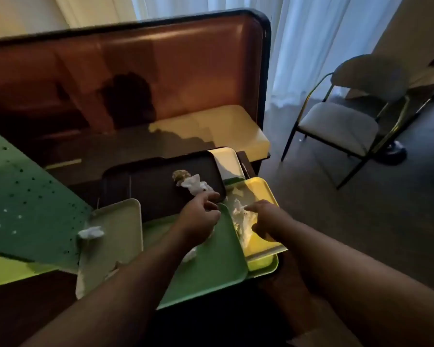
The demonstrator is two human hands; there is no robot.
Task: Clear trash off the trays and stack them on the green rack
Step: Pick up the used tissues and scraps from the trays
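Observation:
Several trays overlap on a dark table. A dark brown tray (145, 186) at the back carries crumpled white paper (194, 184) and a brownish scrap. My left hand (201, 216) reaches over the green tray (211, 271), its fingers touching that white paper at the brown tray's near edge. More white paper (189, 255) shows under my left wrist. My right hand (263, 220) rests on the yellow tray (258, 187), fingers spread on a crumpled white napkin (241, 219). A pale green tray (115, 236) at the left holds a small white wad (90, 232).
The green perforated rack (23, 204) slopes along the left side. A white tray (227, 162) lies behind the yellow one. A brown booth bench with a cream seat (211, 131) stands behind the table. A grey chair (341, 123) stands on the dark floor at the right.

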